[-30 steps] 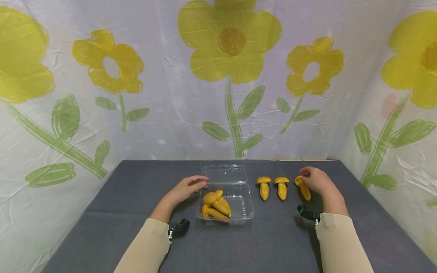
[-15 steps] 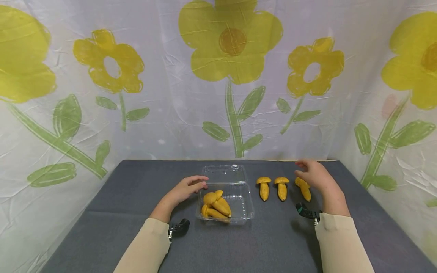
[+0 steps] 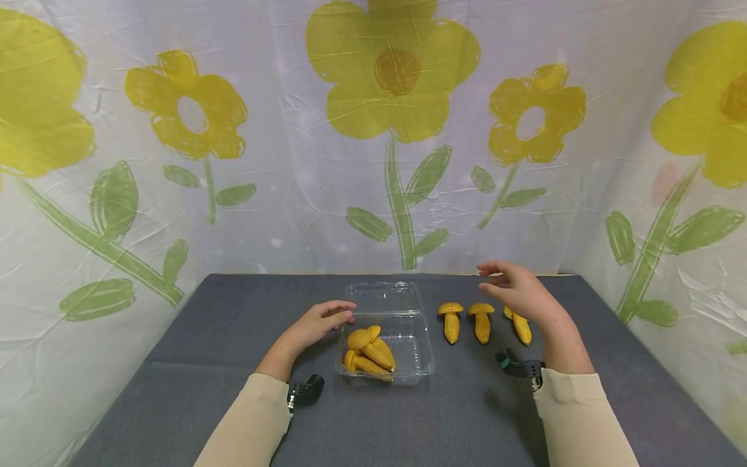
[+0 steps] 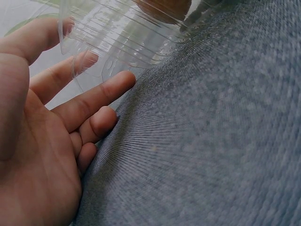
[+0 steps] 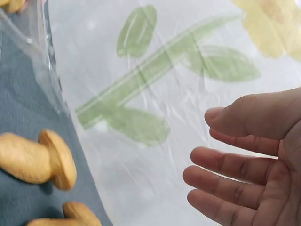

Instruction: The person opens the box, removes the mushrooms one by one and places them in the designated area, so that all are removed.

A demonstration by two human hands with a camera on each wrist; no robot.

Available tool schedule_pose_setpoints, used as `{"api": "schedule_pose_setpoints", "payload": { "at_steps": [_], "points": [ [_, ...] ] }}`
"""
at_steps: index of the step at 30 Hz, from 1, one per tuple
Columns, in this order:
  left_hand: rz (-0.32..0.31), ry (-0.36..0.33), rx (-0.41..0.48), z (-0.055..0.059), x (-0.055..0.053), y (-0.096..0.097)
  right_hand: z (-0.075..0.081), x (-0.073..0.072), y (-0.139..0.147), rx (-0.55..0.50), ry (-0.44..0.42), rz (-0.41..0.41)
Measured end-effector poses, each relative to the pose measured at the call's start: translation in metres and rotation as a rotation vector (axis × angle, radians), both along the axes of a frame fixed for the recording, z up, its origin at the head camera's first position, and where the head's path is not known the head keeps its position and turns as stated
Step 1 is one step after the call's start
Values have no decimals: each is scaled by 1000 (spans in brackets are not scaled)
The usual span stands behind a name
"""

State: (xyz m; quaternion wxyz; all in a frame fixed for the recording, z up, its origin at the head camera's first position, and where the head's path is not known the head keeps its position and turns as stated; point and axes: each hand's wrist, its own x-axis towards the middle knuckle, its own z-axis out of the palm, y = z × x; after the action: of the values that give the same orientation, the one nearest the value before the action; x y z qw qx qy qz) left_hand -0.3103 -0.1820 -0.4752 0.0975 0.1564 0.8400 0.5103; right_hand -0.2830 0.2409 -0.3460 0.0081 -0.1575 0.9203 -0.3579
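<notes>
Shifting leftward with spread-fingered right hand [image 3: 521, 293], gripping nothing, near three yellow mushroom-shaped pieces [image 3: 482, 325] lying right of clear plastic hinged box [image 3: 413, 355] — holding relaxed-fingered left hand [image 3: 317, 322] alongside — ideally passing high, nudging none.

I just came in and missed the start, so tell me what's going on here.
A person is working with mushrooms and a clear tub. Their left hand is at the tub's left side, fingers extended. Their right hand is raised above the table, holding nothing, near three mushrooms lying in a row to the tub's right. In the head view it partly covers the rightmost one. Other mushrooms lie inside the tub, whose lid is open.
</notes>
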Motion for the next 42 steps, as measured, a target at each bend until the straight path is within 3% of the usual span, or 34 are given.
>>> {"api": "schedule_pose_setpoints", "payload": {
  "at_steps": [18,42],
  "points": [
    [8,-6,6,1,5,3,-6,6,-41,-48,24,169],
    [-1,7,-1,-1,2,2,-21,24,-100,-75,51,367]
  ]
}}
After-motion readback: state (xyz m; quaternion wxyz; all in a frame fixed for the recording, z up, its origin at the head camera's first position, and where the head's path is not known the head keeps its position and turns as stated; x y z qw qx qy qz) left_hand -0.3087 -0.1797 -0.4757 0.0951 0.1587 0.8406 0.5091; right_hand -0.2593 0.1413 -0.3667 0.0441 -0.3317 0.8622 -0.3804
